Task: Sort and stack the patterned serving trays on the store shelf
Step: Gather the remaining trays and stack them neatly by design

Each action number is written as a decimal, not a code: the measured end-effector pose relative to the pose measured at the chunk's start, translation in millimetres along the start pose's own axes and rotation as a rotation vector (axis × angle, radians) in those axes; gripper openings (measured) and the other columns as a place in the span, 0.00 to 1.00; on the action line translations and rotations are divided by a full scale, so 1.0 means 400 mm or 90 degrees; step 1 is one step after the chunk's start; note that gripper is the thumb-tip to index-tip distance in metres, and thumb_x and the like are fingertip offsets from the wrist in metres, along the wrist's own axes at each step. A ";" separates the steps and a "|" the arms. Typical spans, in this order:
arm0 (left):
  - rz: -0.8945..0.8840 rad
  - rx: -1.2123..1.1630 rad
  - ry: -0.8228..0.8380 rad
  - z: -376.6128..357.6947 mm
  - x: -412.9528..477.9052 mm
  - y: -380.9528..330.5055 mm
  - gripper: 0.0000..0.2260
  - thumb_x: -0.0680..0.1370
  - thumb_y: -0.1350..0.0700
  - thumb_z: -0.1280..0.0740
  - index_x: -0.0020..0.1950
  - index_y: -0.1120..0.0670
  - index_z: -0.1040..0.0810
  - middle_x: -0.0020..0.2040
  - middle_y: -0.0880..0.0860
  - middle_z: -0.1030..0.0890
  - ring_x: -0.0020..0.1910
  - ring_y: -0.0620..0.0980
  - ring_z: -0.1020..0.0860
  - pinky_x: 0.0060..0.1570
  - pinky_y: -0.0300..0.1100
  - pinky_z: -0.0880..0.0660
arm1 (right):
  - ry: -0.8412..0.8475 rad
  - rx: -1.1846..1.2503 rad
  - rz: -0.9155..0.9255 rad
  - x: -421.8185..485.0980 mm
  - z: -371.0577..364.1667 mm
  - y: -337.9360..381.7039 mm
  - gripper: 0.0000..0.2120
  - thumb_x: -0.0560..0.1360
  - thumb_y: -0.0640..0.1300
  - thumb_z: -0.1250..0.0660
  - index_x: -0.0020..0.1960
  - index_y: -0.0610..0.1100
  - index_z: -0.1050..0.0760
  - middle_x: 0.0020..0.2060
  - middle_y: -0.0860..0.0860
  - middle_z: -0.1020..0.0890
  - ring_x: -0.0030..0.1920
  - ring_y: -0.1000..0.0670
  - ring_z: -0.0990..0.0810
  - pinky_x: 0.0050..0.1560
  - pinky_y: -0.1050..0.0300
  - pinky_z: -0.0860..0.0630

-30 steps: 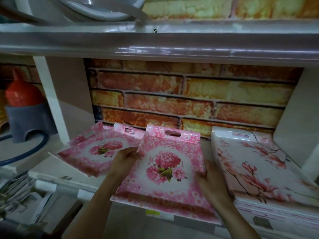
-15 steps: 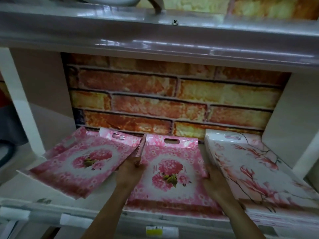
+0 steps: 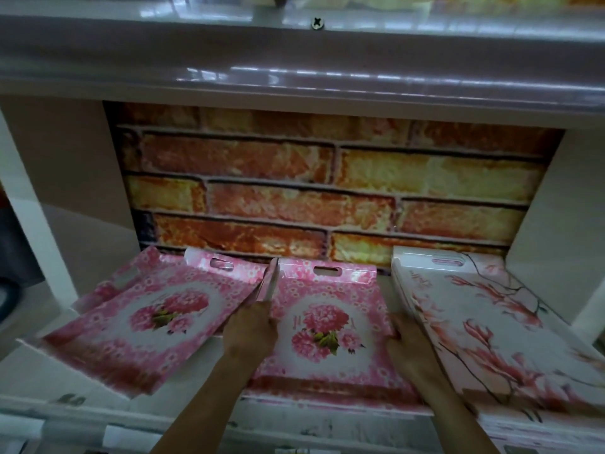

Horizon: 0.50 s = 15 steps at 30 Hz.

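The left hand (image 3: 250, 330) and right hand (image 3: 407, 344) grip the middle tray (image 3: 327, 290) by its sides, between the left tray (image 3: 147, 322) and blossom stack (image 3: 491, 339).

The left hand (image 3: 250, 329) and right hand (image 3: 409, 342) grip opposite edges of the middle pink tray (image 3: 324, 365) beside the blossom stack (image 3: 491, 322).

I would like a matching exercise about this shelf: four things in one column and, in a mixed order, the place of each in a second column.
Things
1. left pink tray
2. middle pink tray
3. branch-pattern trays
4. brick panel

Places
A. at the back, behind all the trays
B. stacked at the far right of the shelf
C. between the left hand and the right hand
D. lying askew at the left end

Pairs: 1-D, 2-C, 3-B, 4-A
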<state>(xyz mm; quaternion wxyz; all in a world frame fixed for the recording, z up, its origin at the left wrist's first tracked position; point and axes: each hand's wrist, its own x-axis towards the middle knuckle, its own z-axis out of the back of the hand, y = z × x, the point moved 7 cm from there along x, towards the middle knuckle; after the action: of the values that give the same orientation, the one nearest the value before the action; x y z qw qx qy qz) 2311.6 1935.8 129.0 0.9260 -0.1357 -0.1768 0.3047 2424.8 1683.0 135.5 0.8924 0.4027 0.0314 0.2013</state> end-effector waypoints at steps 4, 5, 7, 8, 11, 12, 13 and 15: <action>-0.010 0.039 -0.003 -0.001 0.007 -0.007 0.14 0.77 0.51 0.36 0.62 0.51 0.22 0.54 0.54 0.17 0.53 0.55 0.19 0.51 0.47 0.21 | 0.014 -0.007 -0.007 0.016 -0.010 -0.008 0.14 0.74 0.30 0.41 0.41 0.48 0.28 0.32 0.56 0.27 0.34 0.60 0.29 0.31 0.72 0.35; -0.009 0.054 -0.004 -0.001 0.007 -0.010 0.14 0.78 0.51 0.36 0.62 0.51 0.22 0.54 0.54 0.17 0.54 0.55 0.19 0.52 0.47 0.22 | 0.017 -0.007 -0.007 0.017 -0.013 -0.009 0.14 0.74 0.30 0.41 0.43 0.49 0.28 0.33 0.57 0.26 0.34 0.59 0.28 0.33 0.70 0.34; -0.007 0.091 0.001 -0.003 0.009 -0.017 0.13 0.78 0.54 0.36 0.61 0.51 0.22 0.54 0.54 0.17 0.54 0.54 0.18 0.51 0.47 0.22 | 0.014 -0.016 0.001 0.022 -0.017 -0.009 0.15 0.74 0.30 0.41 0.47 0.49 0.27 0.35 0.58 0.24 0.37 0.55 0.25 0.38 0.65 0.31; -0.006 0.115 0.007 -0.007 0.011 -0.021 0.12 0.78 0.55 0.37 0.60 0.52 0.22 0.54 0.54 0.17 0.54 0.54 0.18 0.51 0.46 0.22 | 0.013 -0.021 0.004 0.025 -0.018 -0.009 0.16 0.73 0.29 0.41 0.49 0.49 0.27 0.36 0.56 0.23 0.38 0.54 0.24 0.39 0.66 0.30; -0.015 0.201 0.023 -0.015 0.005 -0.041 0.12 0.79 0.61 0.40 0.61 0.55 0.23 0.55 0.54 0.18 0.55 0.52 0.18 0.51 0.44 0.21 | 0.011 -0.060 0.009 0.037 -0.025 -0.019 0.17 0.73 0.29 0.40 0.51 0.49 0.25 0.33 0.57 0.26 0.34 0.57 0.27 0.34 0.75 0.34; -0.020 0.215 0.024 -0.015 0.001 -0.047 0.13 0.80 0.62 0.41 0.61 0.55 0.23 0.56 0.54 0.18 0.55 0.52 0.18 0.51 0.44 0.21 | 0.004 -0.075 0.010 0.044 -0.031 -0.030 0.16 0.72 0.29 0.39 0.51 0.47 0.24 0.33 0.55 0.25 0.35 0.54 0.26 0.37 0.72 0.31; -0.023 0.226 0.023 -0.014 -0.001 -0.051 0.13 0.80 0.62 0.42 0.62 0.56 0.24 0.56 0.54 0.18 0.55 0.52 0.18 0.51 0.44 0.21 | -0.003 -0.096 0.012 0.053 -0.038 -0.042 0.15 0.71 0.31 0.39 0.54 0.44 0.22 0.36 0.52 0.23 0.39 0.50 0.24 0.42 0.66 0.27; -0.024 0.237 0.021 -0.011 -0.004 -0.053 0.13 0.80 0.63 0.42 0.62 0.56 0.24 0.56 0.55 0.18 0.55 0.52 0.18 0.51 0.44 0.21 | 0.000 -0.108 0.005 0.070 -0.053 -0.068 0.18 0.70 0.32 0.39 0.58 0.41 0.22 0.43 0.45 0.22 0.44 0.46 0.23 0.50 0.59 0.26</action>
<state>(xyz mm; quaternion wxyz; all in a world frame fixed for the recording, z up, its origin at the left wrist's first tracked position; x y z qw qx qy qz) 2323.2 1917.5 132.2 0.9434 0.0364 -0.1044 0.3126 2454.9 1692.5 104.1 0.9225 0.3256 0.0129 0.2068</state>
